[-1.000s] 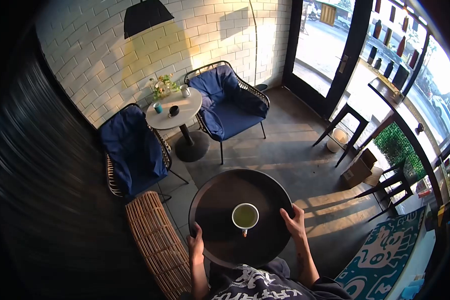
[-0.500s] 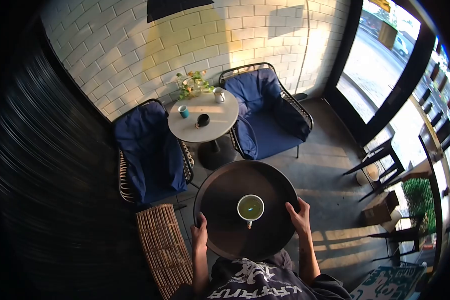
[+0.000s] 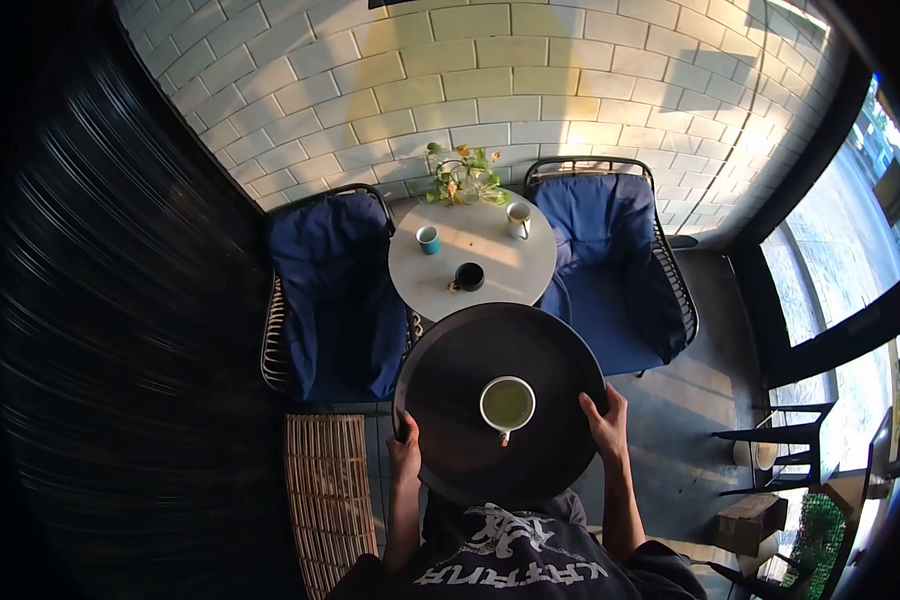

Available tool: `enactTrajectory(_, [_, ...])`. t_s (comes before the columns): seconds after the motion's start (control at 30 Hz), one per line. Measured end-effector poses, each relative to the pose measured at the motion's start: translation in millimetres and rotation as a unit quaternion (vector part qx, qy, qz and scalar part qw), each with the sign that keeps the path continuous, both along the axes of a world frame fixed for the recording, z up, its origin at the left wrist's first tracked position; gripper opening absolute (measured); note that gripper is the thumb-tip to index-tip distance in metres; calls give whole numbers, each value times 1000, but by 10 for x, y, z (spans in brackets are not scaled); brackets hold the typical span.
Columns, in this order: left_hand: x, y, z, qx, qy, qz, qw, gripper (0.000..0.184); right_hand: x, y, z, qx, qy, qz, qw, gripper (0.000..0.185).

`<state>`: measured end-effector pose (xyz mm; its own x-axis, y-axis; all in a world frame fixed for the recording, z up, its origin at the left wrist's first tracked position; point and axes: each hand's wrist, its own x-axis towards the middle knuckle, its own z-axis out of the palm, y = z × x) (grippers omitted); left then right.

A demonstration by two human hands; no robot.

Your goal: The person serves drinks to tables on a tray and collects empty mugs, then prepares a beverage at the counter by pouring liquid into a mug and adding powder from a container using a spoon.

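Keeping the tray [image 3: 450,465] level: rim clamped by left hand [image 3: 404,450] and right hand [image 3: 607,422] at opposite sides, presumably for balance; cup [image 3: 507,403] placed near the middle, probably against tipping.

2 hands, 1 round tray

The left hand [image 3: 405,452] and right hand [image 3: 607,422] grip a dark tray [image 3: 450,440] bearing 1 white cup [image 3: 508,404] of green liquid, near a round table [image 3: 420,285] with 3 vessels, 1 apparently a pitcher [image 3: 518,221].
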<state>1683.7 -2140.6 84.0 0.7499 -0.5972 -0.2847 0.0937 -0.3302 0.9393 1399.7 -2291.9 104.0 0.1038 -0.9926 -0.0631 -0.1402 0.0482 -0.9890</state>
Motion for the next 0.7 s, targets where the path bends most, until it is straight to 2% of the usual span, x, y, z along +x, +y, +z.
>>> enactTrajectory(0.03, [-32,-124,236,-19,-49,43,998,34,93,-129,27,-8,6,25,1000,33])
enactTrajectory(0.07, [72,-156,59,-13,-48,48,998,34,191,-236,31,-14,13,50,999,28])
enactTrajectory(0.13, [353,-149,-445,29,-41,89,995,61,396,-426,-12,-5,10,59,998,31])
enactTrajectory(0.17, [459,-189,-451,32,-39,93,994,61,505,-523,-29,-1,7,61,998,35])
enactTrajectory(0.23, [668,-297,-442,12,94,79,992,67,744,-715,-21,-2,5,81,997,35])
enactTrajectory(0.33, [986,-557,-467,44,102,111,988,71,1080,-972,-71,-4,-2,104,995,37])
enactTrajectory(0.4, [1298,-680,-740,31,81,117,989,67,1343,-1142,-50,-3,-5,112,994,38])
enactTrajectory(0.47, [1575,-896,-699,17,59,124,990,64,1632,-1315,37,-5,-27,113,993,41])
enactTrajectory(0.53, [1744,-1120,-298,19,105,129,986,77,1875,-1451,47,-3,-24,118,993,41])
enactTrajectory(0.6, [2020,-1275,-212,42,109,130,985,74,2114,-1639,-1,-11,-24,122,992,42])
enactTrajectory(0.67, [2236,-1411,-123,66,116,133,982,71,2268,-1812,-94,92,-102,112,984,44])
enactTrajectory(0.7, [2317,-1476,-25,22,114,125,985,73,2373,-1885,-17,134,-129,114,976,57])
